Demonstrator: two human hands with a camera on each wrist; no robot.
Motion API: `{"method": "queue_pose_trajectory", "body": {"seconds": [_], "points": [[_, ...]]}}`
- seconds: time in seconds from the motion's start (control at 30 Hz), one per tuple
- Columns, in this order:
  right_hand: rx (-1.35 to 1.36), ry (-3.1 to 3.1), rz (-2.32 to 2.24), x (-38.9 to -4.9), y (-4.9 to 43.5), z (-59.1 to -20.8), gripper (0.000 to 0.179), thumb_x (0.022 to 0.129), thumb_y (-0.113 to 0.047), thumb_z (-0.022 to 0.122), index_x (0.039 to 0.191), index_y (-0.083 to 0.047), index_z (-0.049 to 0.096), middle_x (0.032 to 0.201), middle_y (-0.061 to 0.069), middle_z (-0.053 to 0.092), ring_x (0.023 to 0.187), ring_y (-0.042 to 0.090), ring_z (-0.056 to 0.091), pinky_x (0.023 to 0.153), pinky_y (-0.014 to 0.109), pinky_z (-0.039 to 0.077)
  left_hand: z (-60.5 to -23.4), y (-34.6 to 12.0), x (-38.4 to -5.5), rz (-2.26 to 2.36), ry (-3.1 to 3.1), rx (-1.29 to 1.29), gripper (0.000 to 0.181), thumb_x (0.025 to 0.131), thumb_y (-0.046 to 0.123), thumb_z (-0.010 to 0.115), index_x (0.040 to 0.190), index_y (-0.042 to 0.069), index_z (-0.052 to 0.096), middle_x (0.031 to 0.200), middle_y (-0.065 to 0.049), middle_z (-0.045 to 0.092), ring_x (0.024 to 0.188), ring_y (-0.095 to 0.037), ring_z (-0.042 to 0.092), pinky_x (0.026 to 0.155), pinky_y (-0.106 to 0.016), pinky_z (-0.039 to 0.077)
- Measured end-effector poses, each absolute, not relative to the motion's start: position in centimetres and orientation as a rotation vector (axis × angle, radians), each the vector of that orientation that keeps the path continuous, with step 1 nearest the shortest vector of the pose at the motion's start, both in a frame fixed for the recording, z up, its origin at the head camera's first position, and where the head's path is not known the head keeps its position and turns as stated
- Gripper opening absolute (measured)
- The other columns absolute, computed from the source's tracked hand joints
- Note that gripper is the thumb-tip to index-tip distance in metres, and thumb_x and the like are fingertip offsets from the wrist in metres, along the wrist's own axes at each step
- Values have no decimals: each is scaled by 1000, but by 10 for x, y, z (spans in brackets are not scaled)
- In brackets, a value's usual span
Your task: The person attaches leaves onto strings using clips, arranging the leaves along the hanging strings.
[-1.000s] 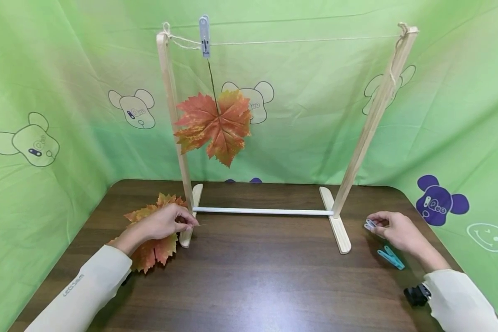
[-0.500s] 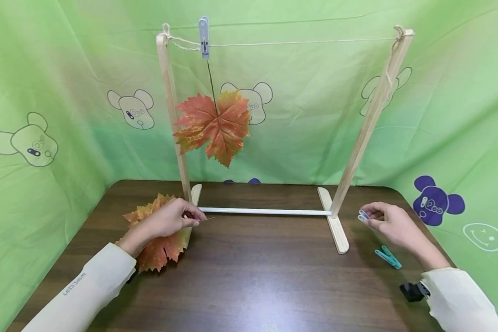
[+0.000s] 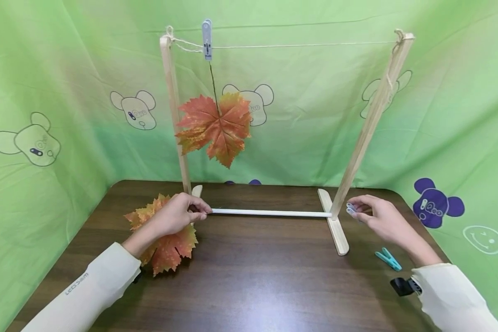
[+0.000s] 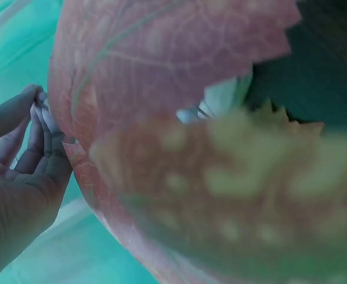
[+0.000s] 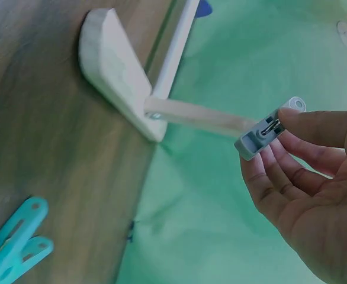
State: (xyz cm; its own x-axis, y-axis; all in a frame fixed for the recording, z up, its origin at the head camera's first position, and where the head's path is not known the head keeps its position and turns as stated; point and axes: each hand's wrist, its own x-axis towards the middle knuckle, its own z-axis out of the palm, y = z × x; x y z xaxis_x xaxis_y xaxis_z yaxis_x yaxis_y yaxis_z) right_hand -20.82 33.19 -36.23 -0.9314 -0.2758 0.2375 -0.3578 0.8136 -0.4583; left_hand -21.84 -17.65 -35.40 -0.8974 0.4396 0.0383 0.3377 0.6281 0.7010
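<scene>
My left hand (image 3: 178,214) pinches the thin stem of an orange-red artificial maple leaf (image 3: 172,251), whose blade hangs below the wrist. In the left wrist view this leaf (image 4: 161,77) fills much of the picture and hides what lies behind. More yellow-orange leaf (image 3: 143,214) shows beyond the forearm, apparently a second one on the table. My right hand (image 3: 377,216) holds a pale grey-blue clothespin (image 5: 268,128) between thumb and fingers, just right of the stand's right post. Another maple leaf (image 3: 217,127) hangs by its stem from a grey clothespin (image 3: 207,40) on the string.
A wooden stand with a left post (image 3: 169,78), a right post (image 3: 369,124) and a white crossbar (image 3: 269,212) stands on the brown table (image 3: 253,267). String (image 3: 299,46) runs between the post tops. A turquoise clothespin (image 3: 388,259) lies at the right. Green cloth (image 3: 299,138) hangs behind.
My left hand has risen and moved slightly right, drawing its leaf along. My right hand has lifted the grey-blue clothespin up and left, away from the turquoise one.
</scene>
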Motion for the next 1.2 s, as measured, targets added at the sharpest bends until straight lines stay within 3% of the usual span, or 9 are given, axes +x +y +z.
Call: {"method": "queue_pose_trajectory", "body": {"seconds": [0.1,0.27,0.5,0.6,0.8,1.2], "points": [[506,-2843,782,-209,324,-356,31,92,2,74,122,10,68,101,17,75,84,16,69,73,19,55,-351,-173,-217,1141,2736,597,12,98,5,72,105,8,81,90,-3,76,83,-16,67,71,-28,53],[507,-2836,773,-208,315,-346,30,92,1,74,122,6,69,101,14,76,86,12,69,75,19,55,-348,-167,-218,1189,2742,531,11,97,7,73,105,9,81,92,-4,75,82,-14,64,71,-29,52],[548,-2822,795,-211,303,-331,29,93,2,72,122,6,68,105,17,75,91,25,70,76,19,54,-343,-161,-217,1245,2742,493,11,98,5,73,104,8,81,93,-5,75,84,-16,65,71,-28,52],[563,-2817,805,-212,299,-324,30,94,1,72,123,7,67,106,18,75,90,21,70,77,17,53,-341,-157,-216,1254,2742,490,11,98,6,73,104,8,81,94,-5,75,86,-16,66,73,-29,53],[591,-2790,792,-214,290,-308,36,94,-2,75,128,5,67,108,15,75,93,-3,60,83,17,52,-334,-149,-215,1284,2752,495,11,97,6,73,104,9,81,95,-5,76,87,-14,66,75,-27,54],[646,-2720,903,-220,264,-278,31,93,1,74,123,8,68,105,20,75,88,-10,58,79,9,52,-311,-127,-213,1413,2726,478,10,96,9,75,105,13,80,96,-8,77,81,-15,66,72,-29,54]]}}
